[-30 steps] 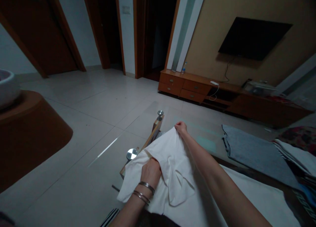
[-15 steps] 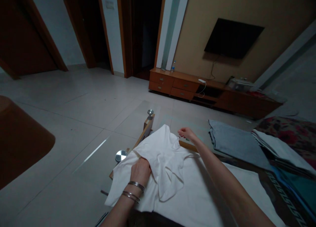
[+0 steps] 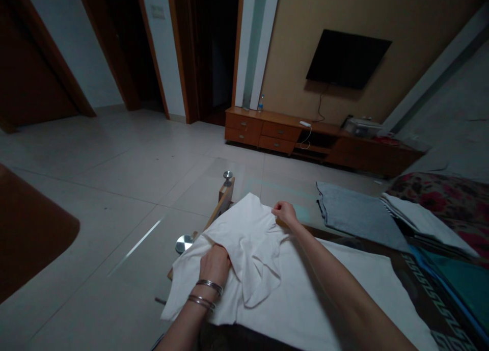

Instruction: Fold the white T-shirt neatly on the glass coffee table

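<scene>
My left hand (image 3: 215, 266) is pushed into the folds of a white cloth garment (image 3: 254, 274), its fingers hidden, so I cannot tell whether it grips. My right hand (image 3: 284, 213) is closed, pinching the garment's upper edge. The garment lies bunched on a glass table (image 3: 214, 183); in my judgement, a hard pull could drag it off the edge. Right of the table lie a grey folded garment (image 3: 357, 216) and a white striped garment (image 3: 420, 218). Beyond the table, a low wooden cabinet (image 3: 275, 132) has its drawers shut, contents hidden; a plastic water bottle (image 3: 260, 104) stands on top.

A shirt (image 3: 260, 274) lies on the worktop (image 3: 202, 198), with folded clothes (image 3: 393, 216) to its right. Ahead, a cabinet (image 3: 278, 134) stands beneath a television (image 3: 347, 58).
</scene>
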Tool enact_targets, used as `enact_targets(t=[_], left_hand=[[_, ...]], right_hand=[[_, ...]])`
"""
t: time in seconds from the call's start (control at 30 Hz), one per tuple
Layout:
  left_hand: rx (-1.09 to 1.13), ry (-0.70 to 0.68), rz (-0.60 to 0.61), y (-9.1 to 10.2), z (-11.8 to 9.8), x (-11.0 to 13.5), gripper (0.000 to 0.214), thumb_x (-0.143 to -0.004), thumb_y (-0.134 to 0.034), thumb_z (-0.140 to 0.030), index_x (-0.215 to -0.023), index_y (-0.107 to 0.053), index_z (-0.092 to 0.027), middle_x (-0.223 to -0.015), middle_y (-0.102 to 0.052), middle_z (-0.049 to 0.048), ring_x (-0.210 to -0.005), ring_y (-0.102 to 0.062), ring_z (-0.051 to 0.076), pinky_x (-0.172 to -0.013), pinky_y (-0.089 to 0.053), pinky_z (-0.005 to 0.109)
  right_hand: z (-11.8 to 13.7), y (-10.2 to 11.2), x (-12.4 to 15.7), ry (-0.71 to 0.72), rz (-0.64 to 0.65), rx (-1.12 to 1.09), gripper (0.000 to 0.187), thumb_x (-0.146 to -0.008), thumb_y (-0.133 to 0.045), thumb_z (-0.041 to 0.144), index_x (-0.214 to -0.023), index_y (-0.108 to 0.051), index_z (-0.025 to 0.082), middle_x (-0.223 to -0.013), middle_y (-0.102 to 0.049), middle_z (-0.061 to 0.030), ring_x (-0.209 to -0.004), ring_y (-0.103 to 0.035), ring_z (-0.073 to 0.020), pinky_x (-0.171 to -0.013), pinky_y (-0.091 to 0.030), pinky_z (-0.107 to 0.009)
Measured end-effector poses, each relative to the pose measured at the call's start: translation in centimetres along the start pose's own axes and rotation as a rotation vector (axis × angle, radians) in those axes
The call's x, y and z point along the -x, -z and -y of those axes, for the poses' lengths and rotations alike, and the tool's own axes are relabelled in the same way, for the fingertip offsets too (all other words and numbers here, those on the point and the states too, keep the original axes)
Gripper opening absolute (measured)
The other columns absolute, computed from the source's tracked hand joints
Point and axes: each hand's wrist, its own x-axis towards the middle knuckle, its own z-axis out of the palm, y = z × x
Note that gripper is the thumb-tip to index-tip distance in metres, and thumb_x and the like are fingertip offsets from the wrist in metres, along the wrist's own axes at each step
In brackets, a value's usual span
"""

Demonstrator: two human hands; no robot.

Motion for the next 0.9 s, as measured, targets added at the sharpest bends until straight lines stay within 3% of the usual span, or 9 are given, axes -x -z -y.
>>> enact_targets(t=[0.1,0.23,0.4,0.57,0.73,0.8,0.9], left_hand=[[-0.044,-0.053,-0.077,-0.5,0.3,-0.1,0.033,-0.083,-0.036,-0.021,-0.097,-0.066,-0.019,-0.1,-0.068,0.0125,-0.089,-0.064,0.027,-0.071,-0.046,0.035],[-0.044,-0.047,-0.086,-0.6,0.4,-0.1,0.034,-0.085,-0.034,-0.021,-0.098,-0.066,-0.019,-0.101,-0.068,0.0129,-0.088,-0.064,0.027,-0.07,-0.046,0.034],[-0.037,-0.056,-0.093,-0.4,0.2,0.0,0.034,-0.085,-0.034,-0.022,-0.098,-0.066,-0.018,-0.101,-0.068,0.0136,-0.087,-0.064,0.027,-0.069,-0.045,0.035],[-0.034,-0.051,-0.086,-0.4,0.3,0.1,0.033,-0.086,-0.036,-0.023,-0.099,-0.066,-0.02,-0.103,-0.067,0.0132,-0.088,-0.063,0.026,-0.071,-0.045,0.034],[-0.041,-0.029,-0.051,-0.2,0.1,0.0,0.031,-0.086,-0.039,-0.025,-0.102,-0.065,-0.019,-0.104,-0.067,0.0125,-0.091,-0.063,0.025,-0.074,-0.045,0.032],[-0.045,-0.019,-0.03,0.0,-0.1,0.0,0.032,-0.086,-0.04,-0.026,-0.104,-0.065,-0.017,-0.104,-0.067,0.0131,-0.093,-0.063,0.025,-0.075,-0.044,0.032],[-0.052,-0.024,-0.018,0.3,-0.3,0.1,0.032,-0.086,-0.039,-0.027,-0.104,-0.065,-0.018,-0.106,-0.066,0.0132,-0.095,-0.062,0.025,-0.076,-0.044,0.031]], right_hand=[[-0.8,0.5,0.4,-0.045,-0.036,0.045,0.007,-0.072,-0.062,0.024,-0.072,-0.063,0.018,-0.074,-0.066,-0.0011,-0.065,-0.055,-0.0104,-0.054,-0.03,-0.02],[-0.5,1.3,1.0,-0.075,-0.086,0.098,0.01,-0.078,-0.054,0.021,-0.078,-0.064,0.017,-0.079,-0.067,-0.0048,-0.07,-0.057,-0.0128,-0.056,-0.031,-0.022],[1.0,1.3,2.5,-0.011,-0.088,0.12,0.027,-0.086,-0.052,0.04,-0.096,-0.063,0.018,-0.091,-0.065,-0.0084,-0.081,-0.058,-0.0169,-0.064,-0.036,-0.025],[1.8,0.2,3.6,0.289,-0.104,0.172,0.024,-0.085,-0.055,0.028,-0.105,-0.061,0.017,-0.105,-0.058,-0.0119,-0.099,-0.052,-0.0198,-0.084,-0.038,-0.027],[0.8,2.3,5.9,0.366,-0.105,0.111,0.026,-0.083,-0.047,0.011,-0.105,-0.062,0.015,-0.105,-0.058,-0.0112,-0.102,-0.051,-0.0189,-0.089,-0.038,-0.027],[0.6,3.7,8.3,0.534,-0.005,0.013,0.031,-0.079,-0.046,0.003,-0.1,-0.063,0.017,-0.103,-0.06,-0.0081,-0.1,-0.052,-0.0169,-0.088,-0.039,-0.027],[1.1,5.2,12.2,0.871,0.269,-0.133,0.043,-0.072,-0.043,-0.005,-0.1,-0.063,0.02,-0.106,-0.061,-0.0046,-0.101,-0.053,-0.0148,-0.087,-0.04,-0.026]])
